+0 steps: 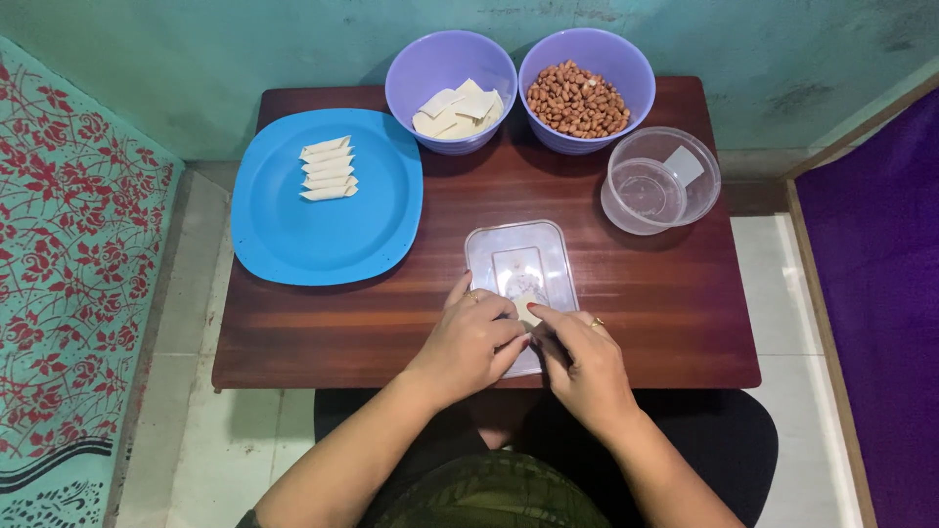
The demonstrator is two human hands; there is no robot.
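Together, both hands' grips pinch one pale wrapper [528,311] over a clear tray [518,256]; bowls hold wrappers, peanuts.

Small pale piece [528,310] mostly hidden by fingers [509,330]

Both forearms bare, reaching in from the bottom edge and converging toward the middle. Left hand [469,342] knuckles up, fingers curled inward, thumb and fingertips pinched together at the right side of the fist. Right hand [585,364] close beside it, index finger stretched out toward the left hand's fingertips, other fingers folded. A ring on each hand. Fingertips of both meeting.
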